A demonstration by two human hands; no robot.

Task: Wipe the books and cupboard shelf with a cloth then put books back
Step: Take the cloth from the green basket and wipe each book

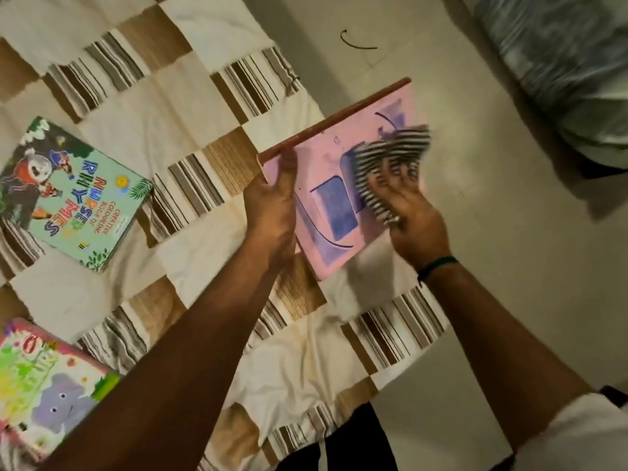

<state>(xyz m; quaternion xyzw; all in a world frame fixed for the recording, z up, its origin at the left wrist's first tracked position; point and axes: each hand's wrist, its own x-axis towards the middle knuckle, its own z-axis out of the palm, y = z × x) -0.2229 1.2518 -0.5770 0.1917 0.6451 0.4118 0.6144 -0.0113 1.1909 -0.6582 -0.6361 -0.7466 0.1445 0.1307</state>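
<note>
Left hand (272,202) is gripping the pink book (339,185), right hand (404,205) is clutching the striped cloth (387,158) and wiping its cover; shelf and reshelving are, I judge, remaining.

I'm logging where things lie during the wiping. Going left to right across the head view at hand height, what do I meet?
nursery rhymes book → left hand → pink book → right hand, which holds the striped cloth on that book.
</note>
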